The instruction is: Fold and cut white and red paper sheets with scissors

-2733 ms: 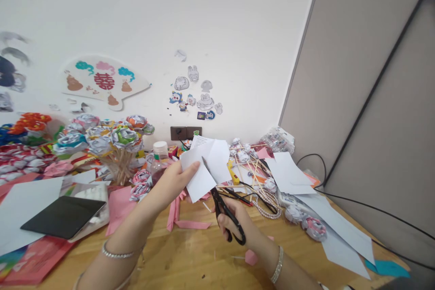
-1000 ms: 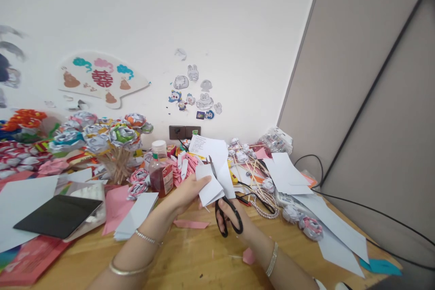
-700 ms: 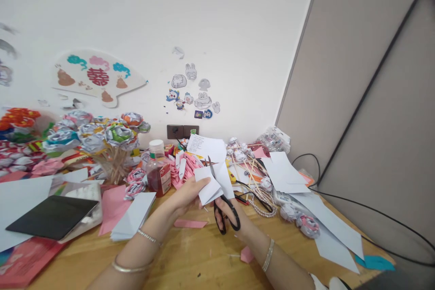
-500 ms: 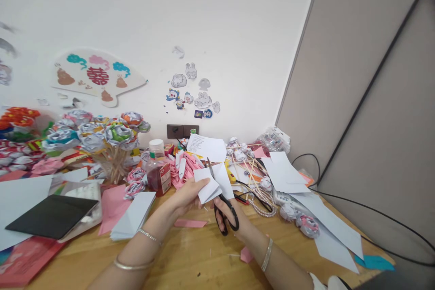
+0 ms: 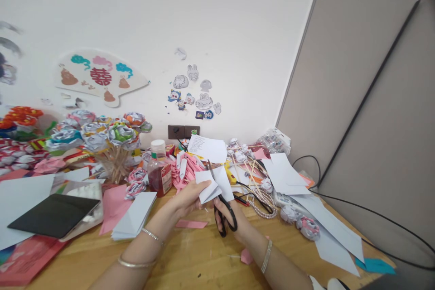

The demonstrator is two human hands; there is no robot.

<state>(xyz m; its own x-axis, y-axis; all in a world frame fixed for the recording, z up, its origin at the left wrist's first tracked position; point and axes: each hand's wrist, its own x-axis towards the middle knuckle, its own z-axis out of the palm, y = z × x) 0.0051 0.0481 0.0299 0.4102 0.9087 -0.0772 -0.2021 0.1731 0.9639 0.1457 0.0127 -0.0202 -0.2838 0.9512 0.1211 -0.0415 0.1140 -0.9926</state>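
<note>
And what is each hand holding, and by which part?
The left hand holds the white paper near its left edge, thumb on top. The right hand holds the scissors by their black handles.

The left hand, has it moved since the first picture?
Yes: judged against the wall socket, the left hand has moved to the right and lower in the view.

White paper (image 5: pixel 223 183) is held bent in midair. Black-handled scissors (image 5: pixel 227 205) slant upward, blades between its two flaps.
</note>
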